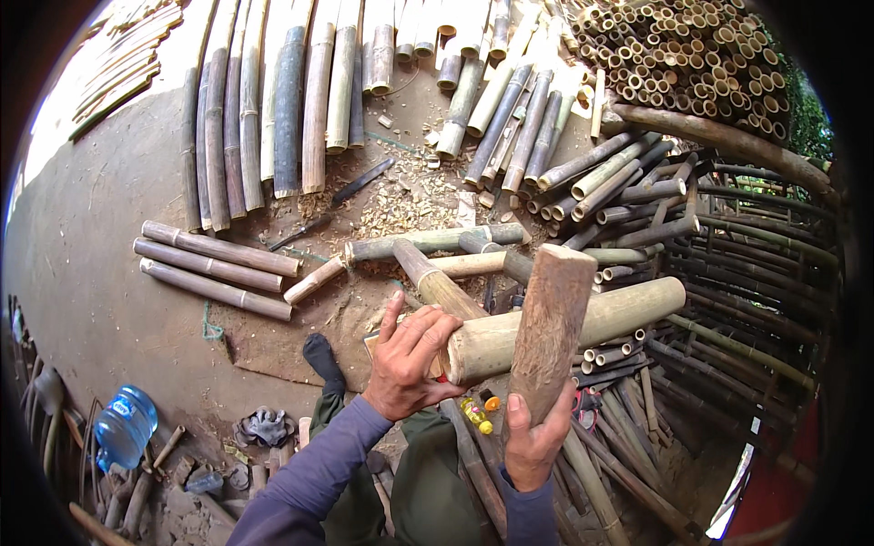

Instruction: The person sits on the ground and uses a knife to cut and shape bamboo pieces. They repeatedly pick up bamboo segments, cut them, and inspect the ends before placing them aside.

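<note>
A thick pale green bamboo pole [628, 314] lies slantwise before me, its cut end facing my left hand [407, 359]. The left fingers rest at that end, the thumb along its lower edge, holding it; one finger is lifted away. A small red part shows beside the thumb, too hidden to name. My right hand [537, 437] is wrapped round the lower part of a rough brown wooden block [553, 314]. The block stands upright in front of the pole and covers part of it. Under the pole, another bamboo piece [437, 282] slants across a green bamboo log [391, 247].
Long bamboo poles [289, 109] lie at the back, and several shorter ones [218, 264] to the left. A long dark blade [362, 180] lies among wood chips [391, 214]. Cut bamboo [683, 64] is stacked far right. A blue water jug [126, 426] sits at lower left.
</note>
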`<state>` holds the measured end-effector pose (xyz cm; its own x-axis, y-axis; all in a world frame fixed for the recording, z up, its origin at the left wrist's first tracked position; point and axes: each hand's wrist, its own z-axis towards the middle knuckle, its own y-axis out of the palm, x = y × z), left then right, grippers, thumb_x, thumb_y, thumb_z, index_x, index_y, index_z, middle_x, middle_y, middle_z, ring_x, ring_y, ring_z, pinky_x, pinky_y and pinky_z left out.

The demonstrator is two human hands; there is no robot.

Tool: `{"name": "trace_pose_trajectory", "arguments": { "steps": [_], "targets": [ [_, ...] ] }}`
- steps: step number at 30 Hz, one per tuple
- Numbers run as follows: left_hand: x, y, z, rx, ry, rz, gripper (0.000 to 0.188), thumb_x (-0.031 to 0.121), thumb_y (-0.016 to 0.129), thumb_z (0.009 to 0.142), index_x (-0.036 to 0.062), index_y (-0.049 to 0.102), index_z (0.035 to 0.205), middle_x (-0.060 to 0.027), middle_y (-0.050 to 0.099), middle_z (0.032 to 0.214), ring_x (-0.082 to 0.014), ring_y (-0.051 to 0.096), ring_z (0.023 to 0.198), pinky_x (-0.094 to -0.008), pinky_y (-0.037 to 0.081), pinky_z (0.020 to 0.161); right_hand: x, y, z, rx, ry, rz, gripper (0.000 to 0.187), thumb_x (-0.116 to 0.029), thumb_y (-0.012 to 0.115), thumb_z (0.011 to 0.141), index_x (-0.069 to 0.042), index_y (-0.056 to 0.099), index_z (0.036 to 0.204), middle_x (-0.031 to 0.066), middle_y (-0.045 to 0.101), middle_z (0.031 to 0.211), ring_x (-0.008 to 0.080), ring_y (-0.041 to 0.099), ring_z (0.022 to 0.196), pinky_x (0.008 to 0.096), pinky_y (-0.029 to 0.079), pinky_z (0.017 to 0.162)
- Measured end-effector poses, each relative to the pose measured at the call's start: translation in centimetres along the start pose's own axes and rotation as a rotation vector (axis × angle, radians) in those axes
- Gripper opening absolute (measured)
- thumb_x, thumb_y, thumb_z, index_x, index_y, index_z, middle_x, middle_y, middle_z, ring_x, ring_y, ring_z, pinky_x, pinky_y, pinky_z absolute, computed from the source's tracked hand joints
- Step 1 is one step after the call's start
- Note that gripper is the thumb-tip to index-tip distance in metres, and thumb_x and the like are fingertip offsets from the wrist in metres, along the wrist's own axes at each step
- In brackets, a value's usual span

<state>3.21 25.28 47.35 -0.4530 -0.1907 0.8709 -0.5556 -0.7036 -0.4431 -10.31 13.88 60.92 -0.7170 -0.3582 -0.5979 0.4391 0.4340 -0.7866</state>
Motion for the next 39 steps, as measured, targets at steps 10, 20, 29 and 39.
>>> {"name": "trace_pose_trajectory", "arguments": {
  "steps": [10,20,29,39],
  "targets": [
    [0.0,-0.2,0.9,-0.014,-0.047,-0.015,0.09,0.055,0.092,0.063,0.0043,0.064,0.133,-0.0142,0.068,0.125,-0.0332,0.065,0.124,-0.0587,0.023,0.127,-2.6,-1.2,2.5,-0.19,0.131,0.128,0.083,-0.036,0.071,0.09,0.013,0.037,0.148,0.0311,0.054,0.134,0.0373,0.056,0.126,0.0448,0.042,0.109],
    [0.4,-0.4,0.8,-0.002,-0.068,0.023,0.089,0.039,0.098,0.058,0.0034,0.063,0.132,-0.0124,0.069,0.122,-0.0307,0.066,0.12,-0.0588,0.026,0.126,-0.6,-1.5,1.7,-0.04,-0.133,0.105,0.075,-0.026,0.076,0.089,0.004,0.041,0.148,0.0279,0.067,0.121,0.04,0.07,0.11,0.0484,0.054,0.094],
    [5.7,-2.5,5.2,-0.232,-0.19,0.291,0.097,0.041,0.098,0.057,0.0058,0.056,0.137,-0.0168,0.057,0.138,-0.0392,0.047,0.14,-0.0585,0.029,0.121,0.9,-2.9,4.5,-0.255,0.032,0.439,0.067,-0.039,0.073,0.095,0.004,0.048,0.14,0.0217,0.064,0.122,0.0304,0.064,0.113,0.0407,0.05,0.099],
    [13.0,13.4,13.0,-0.266,-0.056,0.587,0.066,0.028,0.086,0.071,0.0025,0.057,0.124,-0.0133,0.064,0.108,-0.0284,0.065,0.104,-0.0431,0.047,0.094,5.6,-12.5,7.8,0.111,-0.038,0.241,0.063,-0.033,0.07,0.098,0.008,0.049,0.14,0.0279,0.066,0.126,0.0379,0.068,0.116,0.0452,0.051,0.098]
  ]
}}
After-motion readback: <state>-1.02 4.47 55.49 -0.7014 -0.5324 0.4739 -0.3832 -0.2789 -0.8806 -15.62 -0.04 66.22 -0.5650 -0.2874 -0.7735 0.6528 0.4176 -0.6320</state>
